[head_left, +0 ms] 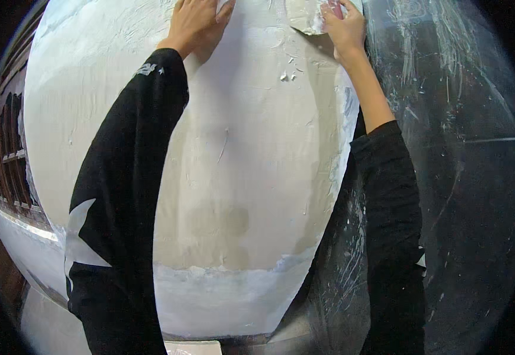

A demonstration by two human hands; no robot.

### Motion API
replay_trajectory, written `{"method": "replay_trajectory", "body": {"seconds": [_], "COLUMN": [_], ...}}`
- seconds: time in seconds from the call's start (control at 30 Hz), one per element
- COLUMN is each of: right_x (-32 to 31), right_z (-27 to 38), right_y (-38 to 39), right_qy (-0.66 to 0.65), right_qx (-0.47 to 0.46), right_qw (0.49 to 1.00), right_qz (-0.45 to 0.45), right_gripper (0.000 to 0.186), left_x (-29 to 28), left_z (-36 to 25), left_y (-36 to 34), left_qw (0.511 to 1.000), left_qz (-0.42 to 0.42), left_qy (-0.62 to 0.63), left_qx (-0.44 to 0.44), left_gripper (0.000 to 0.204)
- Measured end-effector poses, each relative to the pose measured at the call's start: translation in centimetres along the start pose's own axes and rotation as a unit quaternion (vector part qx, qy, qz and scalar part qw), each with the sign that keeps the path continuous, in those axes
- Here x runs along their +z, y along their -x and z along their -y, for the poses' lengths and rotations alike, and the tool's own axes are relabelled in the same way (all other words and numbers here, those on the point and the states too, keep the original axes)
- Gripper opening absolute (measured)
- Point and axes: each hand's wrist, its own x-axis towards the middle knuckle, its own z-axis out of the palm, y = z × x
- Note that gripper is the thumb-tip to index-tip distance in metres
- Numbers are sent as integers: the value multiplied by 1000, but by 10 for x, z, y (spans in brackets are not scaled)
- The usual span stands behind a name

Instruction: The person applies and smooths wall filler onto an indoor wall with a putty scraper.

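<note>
Both my arms, in black sleeves, reach up across a white plastered wall (251, 160) coated with smooth, partly damp-looking paste. At the upper right, my right hand (347, 32) is closed round the reddish handle of a putty knife (306, 16); its wide blade is smeared with white paste and lies close to the wall. My left hand (199, 26) is at the top edge, fingers curled, with a bit of something white showing beside the thumb. The picture's edge cuts off what it holds. Small lumps of paste (287, 76) stick to the wall below the knife.
To the right stands a dark panel (446, 177) streaked with white smears, next to the wall's edge. A barred window (7, 148) with a pale sill (29, 228) lies at the left. The wall's bottom band (222, 302) is bluish white. A pale flat piece (195, 348) shows at the lower edge.
</note>
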Motion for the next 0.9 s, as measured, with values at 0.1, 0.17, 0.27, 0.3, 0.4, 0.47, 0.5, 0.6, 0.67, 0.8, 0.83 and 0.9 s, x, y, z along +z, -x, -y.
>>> {"method": "replay_trajectory", "body": {"seconds": [0.1, 0.17, 0.27, 0.3, 0.4, 0.47, 0.5, 0.6, 0.67, 0.8, 0.83, 0.9], "right_x": [-24, -58, -72, 1, 31, 31, 22, 0, 7, 48, 33, 6], "right_z": [-14, -47, -59, -1, 49, 23, 11, 39, 22, 31, 15, 1], "right_y": [-15, -46, -78, -27, -11, -26, -33, -21, -38, -21, -26, -33], "right_qy": [50, -29, -134, -208, -14, 23, 61, 58, -68, 107, 100, 133], "right_qx": [2, -116, -114, -84, -42, -106, -169, -73, -86, -99, -139, -38], "right_qw": [998, 985, 984, 972, 998, 991, 977, 989, 989, 984, 980, 982], "right_qz": [-49, -127, -3, -67, -38, -77, -113, -116, -95, -103, -100, -130], "right_gripper": [28, 28, 33, 24, 25, 25, 26, 27, 28, 27, 27, 28], "left_x": [12, 21, 33, 21, 15, 16, 22, 19, 19, 16, 17, 16], "left_z": [4, -1, -6, 14, 1, -2, -3, 1, -6, -4, -6, -1], "left_y": [1, -2, -5, 9, 6, 2, 1, 7, 5, 8, 10, 12], "left_qw": [999, 997, 998, 996, 998, 998, 998, 997, 998, 997, 997, 996], "left_qz": [-17, -30, -30, -12, -8, -2, -11, -8, -7, 9, 16, 24], "left_qy": [-45, -66, -59, -87, -67, -56, -63, -78, -65, -78, -73, -79], "left_qx": [-7, -1, 4, -2, -8, -12, -8, -13, -16, -14, -13, -13], "left_gripper": [51, 53, 54, 54, 56, 57, 57, 58, 58, 59, 59, 59]}}
